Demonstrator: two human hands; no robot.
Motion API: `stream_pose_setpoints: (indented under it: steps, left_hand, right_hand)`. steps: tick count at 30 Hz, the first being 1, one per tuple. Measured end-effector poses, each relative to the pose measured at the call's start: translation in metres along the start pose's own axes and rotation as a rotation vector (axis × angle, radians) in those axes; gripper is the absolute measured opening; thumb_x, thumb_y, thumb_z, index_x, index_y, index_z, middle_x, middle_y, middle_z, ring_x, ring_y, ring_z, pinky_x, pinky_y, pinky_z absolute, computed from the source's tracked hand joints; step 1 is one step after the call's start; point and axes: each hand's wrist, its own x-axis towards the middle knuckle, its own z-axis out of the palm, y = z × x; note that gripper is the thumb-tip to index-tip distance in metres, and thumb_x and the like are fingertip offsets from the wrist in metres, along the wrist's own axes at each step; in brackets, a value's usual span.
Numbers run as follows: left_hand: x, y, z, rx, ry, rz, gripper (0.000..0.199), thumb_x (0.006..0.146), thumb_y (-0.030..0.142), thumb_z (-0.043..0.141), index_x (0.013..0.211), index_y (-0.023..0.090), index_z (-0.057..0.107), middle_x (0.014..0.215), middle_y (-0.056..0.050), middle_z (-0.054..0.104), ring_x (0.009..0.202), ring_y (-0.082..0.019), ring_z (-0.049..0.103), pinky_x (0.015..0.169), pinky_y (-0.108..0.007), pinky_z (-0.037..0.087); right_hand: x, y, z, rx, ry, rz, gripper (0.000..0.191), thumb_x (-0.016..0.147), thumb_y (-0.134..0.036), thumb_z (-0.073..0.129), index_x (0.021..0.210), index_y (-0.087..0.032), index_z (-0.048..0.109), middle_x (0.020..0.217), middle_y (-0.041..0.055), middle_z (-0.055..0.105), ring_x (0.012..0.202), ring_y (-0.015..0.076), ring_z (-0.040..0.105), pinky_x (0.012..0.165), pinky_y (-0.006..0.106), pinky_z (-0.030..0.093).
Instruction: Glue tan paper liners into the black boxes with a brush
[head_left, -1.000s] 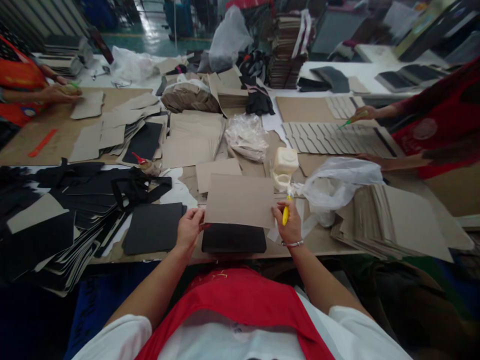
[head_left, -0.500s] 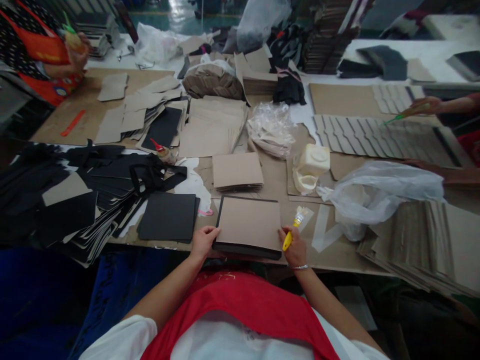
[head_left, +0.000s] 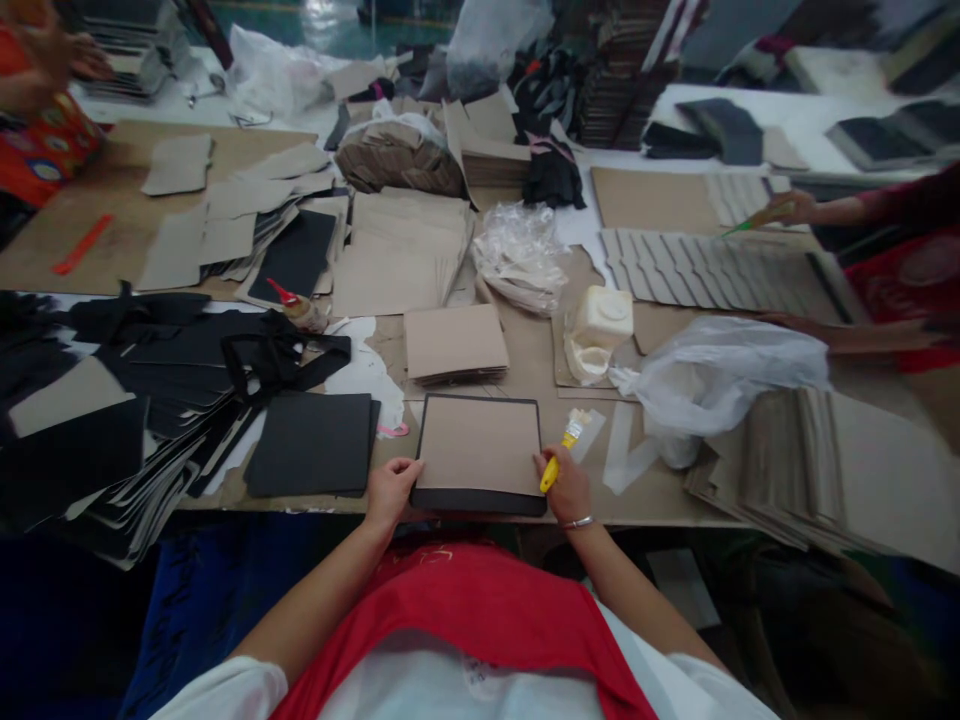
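Observation:
A beige board (head_left: 480, 445) lies on a slightly larger black sheet (head_left: 480, 500) at the table's front edge. The sheet's dark margin shows around it, widest along the near side. My left hand (head_left: 391, 490) is closed at the board's left edge, thumb on top. On the opposite edge, fingertips of my right hand (head_left: 570, 488) touch the board while that hand grips a yellow-handled paintbrush (head_left: 559, 458), bristles pointing away from me. Left of my left hand sits a stack of black sheets (head_left: 311, 445). Beyond the board is a small stack of beige boards (head_left: 456, 342).
A cut-open plastic jug (head_left: 600, 325) and a clear plastic bag (head_left: 735, 375) stand right of centre. Black pieces (head_left: 172, 400) spread at left; beige boards (head_left: 795, 460) pile at right. A red-tipped glue bottle (head_left: 298, 305) is behind. Co-workers' hands (head_left: 799, 208) work across the table.
The view has shifted, so the table appears further left. The beige board and black sheet lie straighter before me. Both hands keep their places at its edges. The left co-worker's bottle is out of sight.

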Motion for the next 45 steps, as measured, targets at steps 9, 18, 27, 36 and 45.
stream_pose_setpoints:
  steps: [9, 18, 27, 36, 45]
  left_hand:
    - [0.001, 0.002, -0.002, 0.134, -0.002, 0.003, 0.034, 0.060, 0.047, 0.067, 0.070, 0.015, 0.072, 0.065, -0.004, 0.069, 0.065, -0.019, 0.061, 0.060, -0.026, 0.042]
    - [0.006, -0.006, 0.000, 0.137, 0.012, 0.012, 0.035, 0.060, 0.047, 0.068, 0.071, 0.015, 0.072, 0.066, -0.004, 0.069, 0.064, -0.018, 0.060, 0.060, -0.026, 0.042]
    - [0.004, 0.005, 0.001, 0.075, 0.027, 0.024, 0.021, 0.061, 0.036, 0.067, 0.059, 0.015, 0.067, 0.055, -0.002, 0.062, 0.054, -0.013, 0.054, 0.053, -0.023, 0.037]
    - [0.010, -0.001, -0.005, 0.248, -0.034, 0.136, 0.021, 0.070, 0.035, 0.062, 0.066, 0.015, 0.066, 0.062, -0.004, 0.063, 0.059, -0.016, 0.056, 0.059, -0.027, 0.042]
    - [0.014, 0.030, 0.004, 0.903, -0.442, 0.999, 0.041, 0.082, 0.008, 0.046, 0.116, 0.026, 0.059, 0.134, -0.008, 0.051, 0.127, -0.024, 0.041, 0.104, -0.042, 0.032]
  right_hand:
    - [0.000, -0.001, -0.001, -0.041, -0.068, 0.059, 0.018, 0.087, -0.036, 0.048, 0.092, -0.020, 0.054, 0.085, 0.0050, 0.065, 0.074, 0.0181, 0.062, 0.067, 0.027, 0.043]
    - [0.005, -0.008, -0.005, -0.113, -0.133, 0.079, 0.015, 0.087, -0.032, 0.049, 0.092, -0.019, 0.055, 0.080, 0.0051, 0.065, 0.074, 0.0187, 0.061, 0.065, 0.026, 0.041]
    - [0.010, -0.004, 0.000, -0.191, -0.114, -0.002, 0.025, 0.087, -0.039, 0.044, 0.092, -0.017, 0.056, 0.076, 0.0070, 0.063, 0.063, 0.0178, 0.057, 0.056, 0.026, 0.035]
    - [0.011, -0.018, -0.005, -0.339, -0.179, 0.020, 0.023, 0.086, -0.036, 0.050, 0.097, -0.017, 0.057, 0.078, 0.0077, 0.064, 0.065, 0.0180, 0.057, 0.056, 0.026, 0.034]
    - [0.030, -0.043, -0.053, -0.180, -0.068, -0.080, 0.046, 0.087, -0.049, 0.045, 0.119, -0.017, 0.053, 0.086, 0.0113, 0.066, 0.071, 0.0205, 0.061, 0.061, 0.029, 0.042]
